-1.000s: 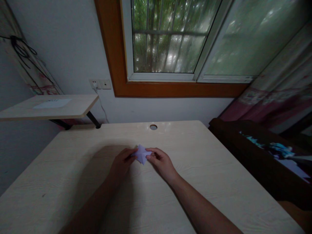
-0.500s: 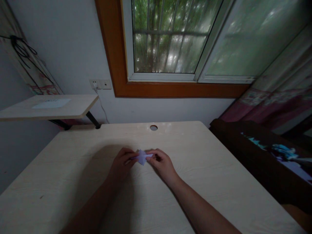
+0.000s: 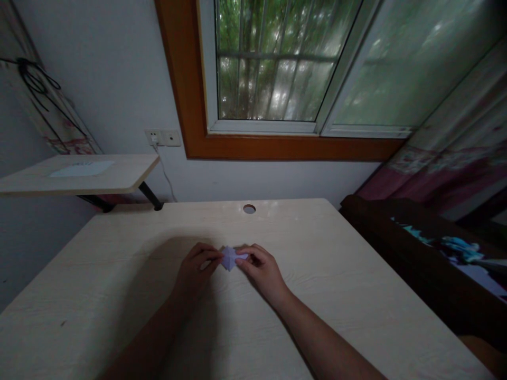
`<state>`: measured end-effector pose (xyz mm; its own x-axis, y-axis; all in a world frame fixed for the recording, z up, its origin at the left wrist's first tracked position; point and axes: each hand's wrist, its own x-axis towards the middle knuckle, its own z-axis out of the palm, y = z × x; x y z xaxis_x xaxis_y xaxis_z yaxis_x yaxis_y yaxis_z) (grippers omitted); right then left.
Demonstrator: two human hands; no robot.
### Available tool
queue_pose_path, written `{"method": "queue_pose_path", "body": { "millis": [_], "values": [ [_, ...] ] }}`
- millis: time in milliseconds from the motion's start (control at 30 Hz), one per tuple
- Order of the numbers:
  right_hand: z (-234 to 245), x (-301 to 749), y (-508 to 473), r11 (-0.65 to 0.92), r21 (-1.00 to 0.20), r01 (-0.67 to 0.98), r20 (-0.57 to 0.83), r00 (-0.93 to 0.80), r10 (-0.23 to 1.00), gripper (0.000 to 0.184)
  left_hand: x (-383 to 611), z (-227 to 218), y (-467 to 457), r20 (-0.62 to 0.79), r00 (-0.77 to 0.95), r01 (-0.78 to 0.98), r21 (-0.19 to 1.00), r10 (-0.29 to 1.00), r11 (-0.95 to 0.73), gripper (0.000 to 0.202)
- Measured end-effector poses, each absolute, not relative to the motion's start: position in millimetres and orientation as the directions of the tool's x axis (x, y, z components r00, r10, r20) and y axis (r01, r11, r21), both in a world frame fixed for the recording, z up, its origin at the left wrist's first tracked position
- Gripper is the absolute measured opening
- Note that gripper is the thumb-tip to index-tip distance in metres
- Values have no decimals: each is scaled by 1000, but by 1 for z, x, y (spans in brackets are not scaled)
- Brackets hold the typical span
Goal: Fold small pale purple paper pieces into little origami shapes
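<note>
a pale wood-grain desk (image 3: pixel 336 327) fills the lower view, with a round cable hole (image 3: pixel 249 209) near its far edge, beyond the hands. at the far left a raised shelf (image 3: pixel 130 182) stands on black legs (image 3: pixel 151 195) and carries a sheet of paper (image 3: pixel 83 169). behind it, a white cable (image 3: pixel 166 174) hangs from the wall socket (image 3: pixel 163 138). a barred window (image 3: pixel 273 79) in an orange-brown wooden frame (image 3: pixel 277 148) is set in the wall, and a curtain (image 3: pixel 455 137) falls at the right above dark brown furniture (image 3: pixel 380 227).

the lilac folded paper (image 3: pixel 228 259) is over the middle of the desk, between the two hands. one corner points toward the window, another back toward the person, and a narrow flap reaches right. its long axis seems to run left to right, though fingers cover both ends. the left hand (image 3: pixel 197 265) has thumb and forefinger pinched on the left end; the right hand (image 3: pixel 259 265) has its thumb and fingertips clamped on the right flap. whether the paper touches the desk, i cannot tell.
</note>
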<state>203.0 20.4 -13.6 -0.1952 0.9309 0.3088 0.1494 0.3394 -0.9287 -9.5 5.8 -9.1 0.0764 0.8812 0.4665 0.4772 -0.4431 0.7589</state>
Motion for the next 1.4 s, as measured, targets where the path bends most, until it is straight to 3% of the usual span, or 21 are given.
{"method": "queue_pose_path", "body": {
  "millis": [367, 600, 967, 1400],
  "values": [
    [-13, 201, 19, 380, -912, 153, 343, -220, 913, 17, -7, -9, 5, 492, 72, 507, 731, 867, -457, 8],
    [-13, 198, 17, 488, -861, 144, 453, -217, 865, 22, -4, -5, 2, 496, 91, 483, 736, 863, -474, 9],
    [-8, 201, 16, 578, -775, 255, 517, -269, 813, 12, -2, -7, -1, 430, 192, 479, 743, 882, -467, 9],
    [-7, 201, 16, 615, -729, 300, 540, -299, 787, 9, -1, -11, 2, 457, 217, 479, 720, 863, -502, 10]
  ]
}}
